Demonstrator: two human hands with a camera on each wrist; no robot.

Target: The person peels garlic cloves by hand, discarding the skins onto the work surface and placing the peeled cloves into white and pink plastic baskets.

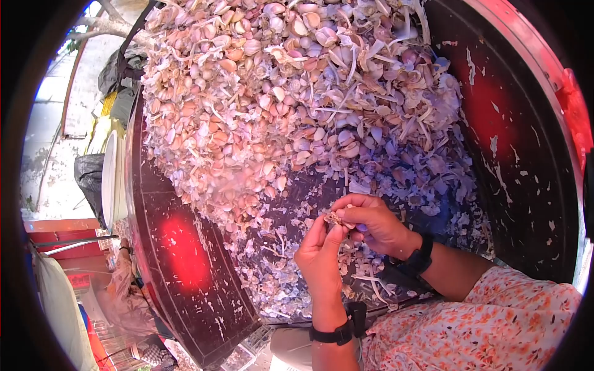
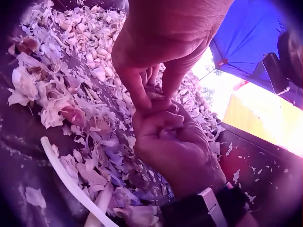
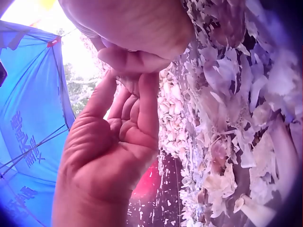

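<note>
Both hands meet low over the heap's near edge, around a small brownish garlic piece (image 1: 332,218) with papery skin. My left hand (image 1: 322,250) pinches it between thumb and fingers from the left side. From the right, my right hand (image 1: 378,224) has thumb and curled fingers on the same piece. In the right wrist view, part of the garlic shows between the left fingertips, under the right hand's fingers. The left wrist view hides most of it behind the fingers. Beyond the hands lies a large heap of loose garlic cloves (image 1: 247,111) with dry skins and stalks.
The heap lies on a dark surface with raised dark side panels (image 1: 198,272), flecked with skins. Loose garlic skins (image 1: 272,278) and pale stalks (image 2: 71,184) surround the hands. A blue canopy (image 3: 33,104) stands behind. Another person's arm (image 1: 124,266) shows at the left.
</note>
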